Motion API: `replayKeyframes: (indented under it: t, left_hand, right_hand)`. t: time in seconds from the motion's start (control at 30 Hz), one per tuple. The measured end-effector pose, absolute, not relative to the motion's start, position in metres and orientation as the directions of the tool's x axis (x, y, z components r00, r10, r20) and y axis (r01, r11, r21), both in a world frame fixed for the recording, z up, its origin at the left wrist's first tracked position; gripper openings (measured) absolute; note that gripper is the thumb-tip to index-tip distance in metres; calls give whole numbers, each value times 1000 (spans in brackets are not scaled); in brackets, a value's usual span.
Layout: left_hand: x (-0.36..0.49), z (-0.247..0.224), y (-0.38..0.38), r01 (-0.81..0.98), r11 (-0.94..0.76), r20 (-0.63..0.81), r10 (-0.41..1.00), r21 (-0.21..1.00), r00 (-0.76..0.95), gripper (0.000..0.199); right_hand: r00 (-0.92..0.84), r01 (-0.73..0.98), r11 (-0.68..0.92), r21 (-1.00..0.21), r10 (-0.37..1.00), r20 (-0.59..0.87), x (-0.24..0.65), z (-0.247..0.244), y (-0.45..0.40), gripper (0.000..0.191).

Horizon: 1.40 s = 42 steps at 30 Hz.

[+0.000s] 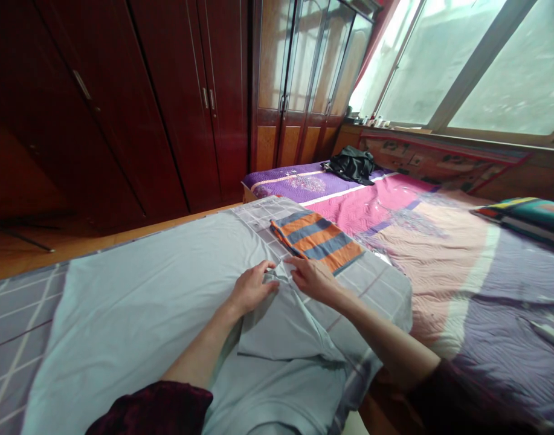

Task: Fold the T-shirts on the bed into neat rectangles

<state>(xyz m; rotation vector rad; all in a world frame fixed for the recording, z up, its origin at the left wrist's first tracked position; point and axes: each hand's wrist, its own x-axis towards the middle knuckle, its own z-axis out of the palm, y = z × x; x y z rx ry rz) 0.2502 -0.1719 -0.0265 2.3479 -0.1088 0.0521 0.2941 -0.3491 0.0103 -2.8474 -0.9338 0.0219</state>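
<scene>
A pale grey-blue T-shirt (159, 302) lies spread over a grey checked cloth (385, 290), its round collar at the bottom of the view. One sleeve (281, 332) is turned over in a flap on the shirt's right side. My left hand (255, 287) has its fingers curled on the fabric at the flap's upper edge. Just across from it, my right hand (315, 279) pinches the same gathered edge, its index finger pointing left. The fingertips of both hands nearly meet. Behind my right hand lies a folded orange and grey striped garment (317, 237).
A bed with a purple, pink and cream quilt (440, 266) extends to the right. On it are a black garment (351, 164) and a folded green textile (530, 214). Dark red wardrobes (168, 109) line the left and back. Small bottles (374, 121) stand on the windowsill.
</scene>
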Motion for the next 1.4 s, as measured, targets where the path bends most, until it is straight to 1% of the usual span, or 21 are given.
replayKeyframes:
  t: [0.1, 0.23, 0.3, 0.37, 0.47, 0.57, 0.63, 0.8, 0.9, 1.0, 1.07, 1.13, 1.23, 1.4]
  left_hand:
    - [253, -27, -169, -76, -684, 76, -31, 726, 997, 26]
    - [259, -29, -164, 5, -704, 44, 52, 710, 998, 26]
    - [260, -30, -163, 32, -711, 25, 70, 702, 997, 26]
    - [259, -30, -162, 31, -711, 16, 59, 703, 998, 30]
    - [258, -29, -162, 19, -699, 13, 41, 715, 999, 39]
    - [258, -29, -162, 29, -683, 14, 57, 730, 998, 42]
    - [258, -29, -163, 40, -677, 19, 79, 734, 997, 38]
    - [257, -27, -163, 88, -679, 11, 140, 729, 990, 29]
    - [257, -27, -163, 129, -677, 1, 189, 724, 982, 26]
    - [258, -29, -163, 139, -673, 0, 203, 727, 979, 27]
    - [258, -31, -162, 140, -670, -3, 201, 729, 980, 28]
    - [259, -31, -161, 141, -669, -5, 201, 729, 980, 28]
    - [259, -32, -161, 137, -673, -2, 198, 727, 980, 27]
    - [258, -33, -162, 129, -682, 4, 190, 719, 982, 26]
  right_hand:
    - [768, 632, -767, -110, 639, -39, 322, 9, -326, 41]
    - [765, 632, -773, -52, 633, -114, 341, 9, -314, 29]
    - [780, 615, -788, -22, 612, -129, 344, 9, -313, 27]
    - [786, 608, -794, -3, 603, -133, 345, 8, -313, 28]
    - [757, 642, -767, -16, 637, -145, 344, 9, -313, 30]
    - [696, 700, -712, -54, 698, -168, 341, 11, -313, 31]
    - [693, 704, -708, -50, 701, -170, 342, 13, -313, 30]
    - [782, 619, -785, 36, 611, -122, 349, 18, -315, 28]
    - [783, 620, -783, 41, 616, -84, 340, 23, -315, 29]
    - [726, 687, -727, 7, 686, -54, 310, 27, -315, 29]
    - [654, 754, -656, -32, 755, -51, 282, 27, -318, 25]
    - [541, 829, -549, -104, 835, -98, 256, 27, -323, 23]
    - [352, 876, -408, -256, 906, -235, 230, 27, -332, 24]
    - [250, 867, -339, -366, 930, -269, 224, 30, -343, 22]
